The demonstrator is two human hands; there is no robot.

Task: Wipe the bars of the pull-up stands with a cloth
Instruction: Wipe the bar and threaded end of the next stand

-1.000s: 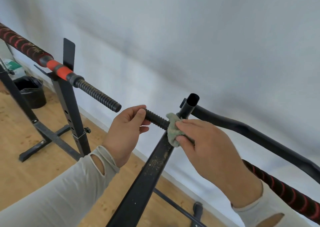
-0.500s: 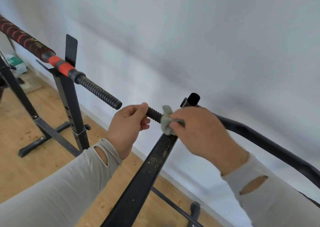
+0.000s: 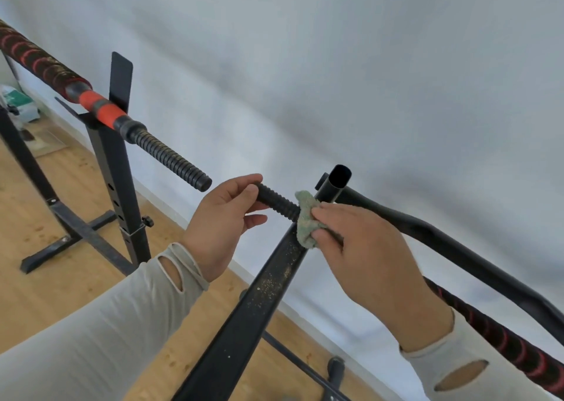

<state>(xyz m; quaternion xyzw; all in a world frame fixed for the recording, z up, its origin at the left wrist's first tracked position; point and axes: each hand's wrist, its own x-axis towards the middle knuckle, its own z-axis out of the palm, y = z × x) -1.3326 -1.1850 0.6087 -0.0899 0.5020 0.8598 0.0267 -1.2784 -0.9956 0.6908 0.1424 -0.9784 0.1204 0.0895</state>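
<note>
A black threaded bar end (image 3: 277, 201) sticks out leftward from the near pull-up stand. My left hand (image 3: 221, 226) grips its tip. My right hand (image 3: 363, 257) pinches a small grey-green cloth (image 3: 306, 222) against the bar where it meets the dusty black upright post (image 3: 268, 284). The bar's red-and-black wrapped grip (image 3: 500, 339) runs down to the lower right, partly hidden by my right forearm. A second stand (image 3: 119, 186) at the left carries another bar (image 3: 164, 153) with a red collar and a ribbed end.
A black curved tube (image 3: 442, 241) with an open end runs right behind the near post, close to a pale wall (image 3: 335, 64). The floor (image 3: 45, 278) is light wood. The left stand's base legs (image 3: 76, 235) spread across it. A white-green bag (image 3: 18, 101) lies far left.
My right hand slid the cloth left along the threaded bar and has come back toward the post. My left hand has kept its grip on the bar tip. The camera shifted slightly.
</note>
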